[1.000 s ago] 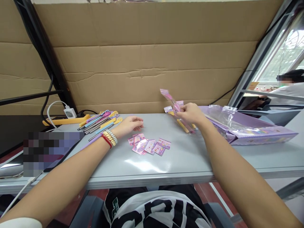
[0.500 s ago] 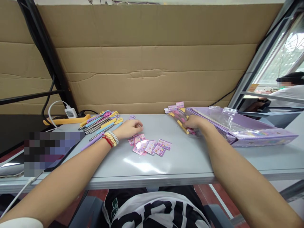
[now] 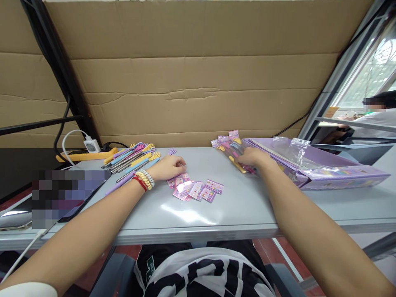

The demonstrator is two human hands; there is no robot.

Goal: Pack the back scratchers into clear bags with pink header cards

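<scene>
My left hand (image 3: 170, 168) rests on the table with its fingers curled; whether anything is inside them is hidden. Beside it are several pink and purple printed cards (image 3: 196, 190). Under and left of that wrist lies a pile of back scratchers (image 3: 131, 160) with metal rods and coloured claw-shaped heads. One purple claw head (image 3: 172, 152) shows just beyond the fingers. Over on the right, my right hand (image 3: 254, 157) is closed on clear-bagged back scratchers (image 3: 231, 153) with printed card tops; its fingertips are partly hidden.
An open purple box (image 3: 343, 175) with clear plastic film (image 3: 298, 148) stands at the right. To the left are a blurred-out tablet-like screen (image 3: 74, 194), a white charger (image 3: 92, 144) and a black frame post (image 3: 55, 62). Cardboard (image 3: 198, 74) walls the back. Another person (image 3: 375, 119) sits beyond the right side.
My right hand has shifted slightly left and away from me, and the bagged back scratchers have moved a little the same way. My left hand stays in place.
</scene>
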